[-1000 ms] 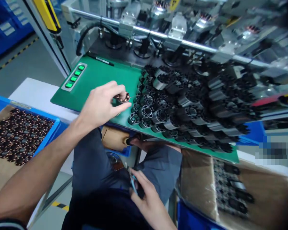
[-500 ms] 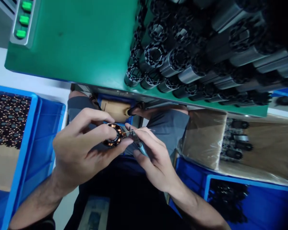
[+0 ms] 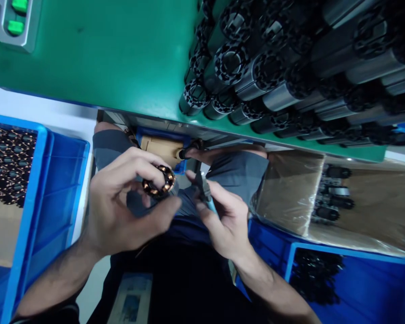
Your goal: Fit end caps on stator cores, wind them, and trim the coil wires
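My left hand holds a ring-shaped motor stator with copper windings and a black frame. Its index finger reaches into the ring's opening, and the thumb stands apart from the ring below it. To the right, my right hand is closed around a pair of small cutting pliers with light-blue handles, jaws pointing up. A gap separates the plier jaws from the stator. The fingers partly hide the pliers' handles and the stator's left side.
Rows of unwound stator cores stand on the green bench. Left is a blue bin beside copper-wound stators. On the right are a plastic-lined carton with cores and a blue bin holding black parts.
The pliers have moved right, away from the stator, and the wire seen between them no longer shows. My left thumb has come off the stator, which has turned slightly.
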Action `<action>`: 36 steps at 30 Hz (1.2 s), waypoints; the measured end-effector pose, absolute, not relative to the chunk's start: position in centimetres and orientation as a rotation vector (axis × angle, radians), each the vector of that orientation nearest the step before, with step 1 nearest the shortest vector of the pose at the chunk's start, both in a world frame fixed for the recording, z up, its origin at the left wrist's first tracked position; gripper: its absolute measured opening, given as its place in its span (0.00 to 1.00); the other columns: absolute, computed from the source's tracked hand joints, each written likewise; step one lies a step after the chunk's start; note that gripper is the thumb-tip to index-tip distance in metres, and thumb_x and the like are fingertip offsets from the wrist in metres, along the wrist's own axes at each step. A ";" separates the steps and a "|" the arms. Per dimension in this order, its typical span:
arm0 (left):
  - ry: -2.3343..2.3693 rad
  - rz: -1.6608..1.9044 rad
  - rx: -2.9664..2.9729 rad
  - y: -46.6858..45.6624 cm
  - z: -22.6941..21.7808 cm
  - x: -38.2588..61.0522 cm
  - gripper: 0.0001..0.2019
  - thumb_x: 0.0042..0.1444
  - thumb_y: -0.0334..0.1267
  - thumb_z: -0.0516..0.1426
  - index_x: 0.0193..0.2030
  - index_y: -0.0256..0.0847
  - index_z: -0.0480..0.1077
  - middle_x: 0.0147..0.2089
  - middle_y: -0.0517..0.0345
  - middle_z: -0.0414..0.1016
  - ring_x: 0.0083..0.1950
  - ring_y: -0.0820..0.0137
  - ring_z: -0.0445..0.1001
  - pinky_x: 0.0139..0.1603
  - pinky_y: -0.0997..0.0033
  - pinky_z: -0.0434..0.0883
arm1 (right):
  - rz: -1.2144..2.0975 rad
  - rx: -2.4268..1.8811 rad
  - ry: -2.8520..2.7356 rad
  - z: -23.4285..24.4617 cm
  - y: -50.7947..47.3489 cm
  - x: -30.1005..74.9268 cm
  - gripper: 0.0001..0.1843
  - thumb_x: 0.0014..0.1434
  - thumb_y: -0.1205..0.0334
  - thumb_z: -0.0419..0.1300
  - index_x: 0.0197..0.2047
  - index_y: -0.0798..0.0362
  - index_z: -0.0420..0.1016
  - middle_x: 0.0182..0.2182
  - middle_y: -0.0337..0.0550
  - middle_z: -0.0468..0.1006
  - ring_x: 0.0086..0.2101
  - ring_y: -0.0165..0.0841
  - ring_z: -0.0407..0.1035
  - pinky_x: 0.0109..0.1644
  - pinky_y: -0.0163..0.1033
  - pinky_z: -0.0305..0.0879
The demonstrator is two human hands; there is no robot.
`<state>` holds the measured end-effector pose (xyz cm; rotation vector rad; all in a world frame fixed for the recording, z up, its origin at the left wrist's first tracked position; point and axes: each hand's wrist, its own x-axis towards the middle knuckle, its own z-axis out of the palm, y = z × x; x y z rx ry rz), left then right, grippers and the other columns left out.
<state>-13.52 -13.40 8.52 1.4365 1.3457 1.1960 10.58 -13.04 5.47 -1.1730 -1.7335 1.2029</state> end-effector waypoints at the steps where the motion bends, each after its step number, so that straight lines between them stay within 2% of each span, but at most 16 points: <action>1: 1.288 1.201 1.272 -13.3 8.2 -13.5 0.06 0.68 0.37 0.77 0.46 0.46 0.86 0.55 0.50 0.88 0.49 0.62 0.87 0.35 0.71 0.82 | 1.164 -1.204 -1.751 5.4 -12.9 10.7 0.35 0.69 0.73 0.63 0.74 0.44 0.88 0.46 0.42 0.90 0.36 0.34 0.80 0.44 0.41 0.84; 3: 1.198 1.203 0.968 -13.1 7.8 -13.3 0.04 0.72 0.39 0.75 0.46 0.45 0.87 0.52 0.51 0.88 0.44 0.66 0.87 0.30 0.75 0.79 | 1.074 -1.207 -1.812 5.2 -12.7 10.7 0.38 0.68 0.70 0.66 0.79 0.44 0.85 0.42 0.41 0.82 0.37 0.35 0.75 0.45 0.42 0.83; 5: 1.140 1.183 0.760 -12.9 7.6 -12.9 0.06 0.73 0.42 0.75 0.46 0.45 0.88 0.48 0.53 0.89 0.41 0.67 0.87 0.28 0.77 0.79 | 0.960 -1.170 -1.876 5.0 -12.7 10.5 0.41 0.67 0.68 0.70 0.82 0.42 0.82 0.43 0.41 0.78 0.42 0.37 0.75 0.48 0.44 0.84; 8: 1.094 1.169 0.653 -12.7 7.6 -12.1 0.08 0.71 0.45 0.77 0.45 0.45 0.89 0.44 0.55 0.88 0.39 0.69 0.86 0.29 0.78 0.80 | 0.751 -1.159 -1.944 4.8 -12.9 10.0 0.40 0.69 0.66 0.73 0.82 0.39 0.82 0.45 0.43 0.77 0.44 0.38 0.75 0.48 0.45 0.84; 13: 1.092 1.236 0.699 -12.6 7.4 -11.1 0.10 0.70 0.45 0.79 0.44 0.42 0.89 0.45 0.56 0.89 0.39 0.74 0.85 0.34 0.82 0.81 | 0.581 -1.163 -1.987 4.8 -13.0 9.6 0.41 0.70 0.67 0.76 0.82 0.38 0.81 0.46 0.44 0.76 0.45 0.38 0.76 0.46 0.43 0.84; 17: 1.139 1.276 0.777 -12.0 7.8 -10.7 0.13 0.68 0.46 0.81 0.41 0.41 0.88 0.42 0.56 0.88 0.39 0.74 0.85 0.35 0.84 0.82 | 0.595 -1.166 -1.973 4.8 -12.9 9.7 0.42 0.71 0.68 0.75 0.84 0.37 0.79 0.46 0.44 0.75 0.44 0.38 0.76 0.46 0.43 0.85; 22: 1.185 1.287 0.818 -11.7 7.9 -10.5 0.15 0.66 0.47 0.81 0.38 0.41 0.87 0.40 0.57 0.87 0.40 0.73 0.86 0.38 0.80 0.85 | 0.703 -1.150 -1.929 4.4 -13.0 10.1 0.46 0.74 0.70 0.75 0.88 0.31 0.74 0.46 0.42 0.75 0.44 0.36 0.76 0.45 0.40 0.84; 25: 1.154 1.289 0.779 -11.9 7.5 -10.4 0.13 0.68 0.46 0.81 0.40 0.42 0.87 0.42 0.56 0.88 0.42 0.71 0.87 0.36 0.81 0.83 | 0.829 -1.119 -1.898 4.1 -13.1 10.4 0.50 0.76 0.72 0.74 0.90 0.25 0.68 0.46 0.40 0.76 0.43 0.34 0.75 0.46 0.38 0.83; 28: 1.102 1.272 0.703 -12.0 7.1 -10.2 0.12 0.69 0.48 0.79 0.43 0.43 0.88 0.43 0.55 0.89 0.40 0.72 0.86 0.32 0.81 0.80 | 0.918 -1.092 -1.871 4.0 -13.2 10.5 0.51 0.76 0.73 0.73 0.91 0.24 0.65 0.46 0.39 0.76 0.42 0.33 0.75 0.46 0.37 0.84; 33: 1.124 1.322 0.693 -11.8 7.1 -9.7 0.17 0.65 0.52 0.82 0.40 0.43 0.86 0.41 0.56 0.88 0.40 0.71 0.85 0.33 0.80 0.80 | 0.934 -1.111 -1.849 4.0 -13.1 10.3 0.52 0.74 0.70 0.77 0.90 0.24 0.66 0.47 0.39 0.77 0.44 0.33 0.76 0.51 0.38 0.85; 36: 1.144 1.321 0.701 -11.8 7.2 -9.6 0.18 0.65 0.53 0.82 0.39 0.42 0.86 0.40 0.57 0.86 0.39 0.73 0.84 0.33 0.81 0.81 | 0.961 -1.110 -1.832 4.0 -13.2 10.4 0.51 0.75 0.71 0.76 0.89 0.22 0.67 0.47 0.38 0.76 0.43 0.33 0.76 0.50 0.38 0.84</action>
